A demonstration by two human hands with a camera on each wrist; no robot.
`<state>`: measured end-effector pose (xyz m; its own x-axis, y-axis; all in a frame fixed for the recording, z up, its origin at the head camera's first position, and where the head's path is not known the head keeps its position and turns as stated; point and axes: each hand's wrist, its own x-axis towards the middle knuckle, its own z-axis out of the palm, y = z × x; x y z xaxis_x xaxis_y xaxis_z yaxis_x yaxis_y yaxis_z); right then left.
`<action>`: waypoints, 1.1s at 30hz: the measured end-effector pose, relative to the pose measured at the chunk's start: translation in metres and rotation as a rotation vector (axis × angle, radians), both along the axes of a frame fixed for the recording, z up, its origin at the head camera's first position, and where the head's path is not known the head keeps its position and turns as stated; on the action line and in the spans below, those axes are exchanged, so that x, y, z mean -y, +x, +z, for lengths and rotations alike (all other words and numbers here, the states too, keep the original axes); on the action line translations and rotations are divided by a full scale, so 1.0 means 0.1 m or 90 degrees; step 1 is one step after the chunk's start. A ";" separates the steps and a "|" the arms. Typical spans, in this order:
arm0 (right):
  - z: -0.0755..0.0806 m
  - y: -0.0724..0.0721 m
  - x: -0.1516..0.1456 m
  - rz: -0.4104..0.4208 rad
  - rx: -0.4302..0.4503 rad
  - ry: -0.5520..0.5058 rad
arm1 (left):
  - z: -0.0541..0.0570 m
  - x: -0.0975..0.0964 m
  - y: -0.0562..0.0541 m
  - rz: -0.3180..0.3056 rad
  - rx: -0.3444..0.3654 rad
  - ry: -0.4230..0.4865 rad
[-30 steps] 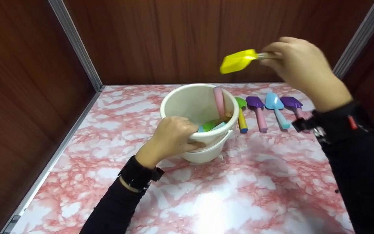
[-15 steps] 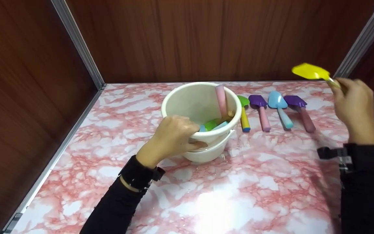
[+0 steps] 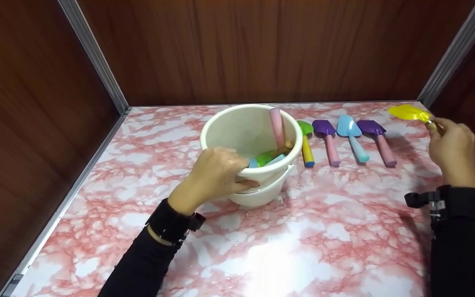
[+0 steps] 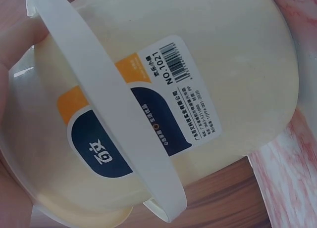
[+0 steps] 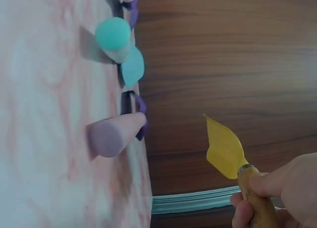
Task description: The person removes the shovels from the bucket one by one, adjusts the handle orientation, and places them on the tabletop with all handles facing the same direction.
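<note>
My left hand point(image 3: 221, 171) grips the near left rim of a white bucket point(image 3: 258, 198), thumb outside. The bucket tilts toward me; its label point(image 4: 163, 99) and white carrying handle point(image 4: 106, 89) show in the left wrist view. Inside it are a pink handle point(image 3: 277, 128) standing up, a green piece point(image 3: 264, 158) and light blue pieces, partly hidden by the rim. On the far right my right hand point(image 3: 454, 144) holds a yellow toy shovel point(image 3: 410, 112) by its wooden handle point(image 5: 257, 203), above the table and right of the row of shovels. Its blade points left.
Right of the bucket lies a row of toy shovels: a green one with a yellow handle point(image 3: 308, 152), a purple one point(image 3: 324, 128), a light blue one point(image 3: 349, 126) and another purple one point(image 3: 371, 127). Brown wood-grain panels point(image 3: 254, 49) stand behind and beside the marbled table point(image 3: 324, 247).
My right hand has carried the yellow shovel from above the row to the far right and lowered it toward the table. The left hand keeps its hold on the bucket rim.
</note>
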<state>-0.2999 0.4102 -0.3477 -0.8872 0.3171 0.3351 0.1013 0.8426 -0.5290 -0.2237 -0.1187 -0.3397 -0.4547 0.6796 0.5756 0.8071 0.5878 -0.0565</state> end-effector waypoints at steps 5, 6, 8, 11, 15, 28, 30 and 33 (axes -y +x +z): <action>-0.10 -0.01 -0.12 0.013 0.045 -0.010 | -0.01 -0.01 0.00 0.002 -0.017 0.000; -0.13 -0.01 -0.15 0.021 0.054 -0.012 | -0.01 -0.01 0.00 0.002 -0.020 -0.001; -0.18 -0.02 -0.20 0.032 0.077 -0.014 | -0.01 -0.01 0.00 0.004 -0.025 -0.002; -0.25 -0.04 -0.24 0.041 0.087 -0.003 | -0.01 -0.01 0.00 0.003 -0.013 0.000; -0.31 -0.06 -0.26 0.046 0.111 0.012 | -0.01 -0.01 0.01 0.002 0.001 0.000; -0.41 -0.11 -0.25 0.036 0.210 0.010 | 0.00 0.00 0.00 -0.001 -0.006 -0.005; -0.43 -0.12 -0.26 0.036 0.216 0.007 | 0.00 0.00 0.00 -0.002 -0.007 -0.004; -0.46 -0.12 -0.28 0.042 0.210 0.005 | 0.00 0.01 0.00 0.002 -0.014 -0.006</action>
<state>-0.3123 0.4380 -0.3937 -0.9668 0.2538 0.0285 0.2111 0.8570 -0.4701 -0.2232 -0.1193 -0.3396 -0.4445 0.6832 0.5793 0.8036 0.5899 -0.0791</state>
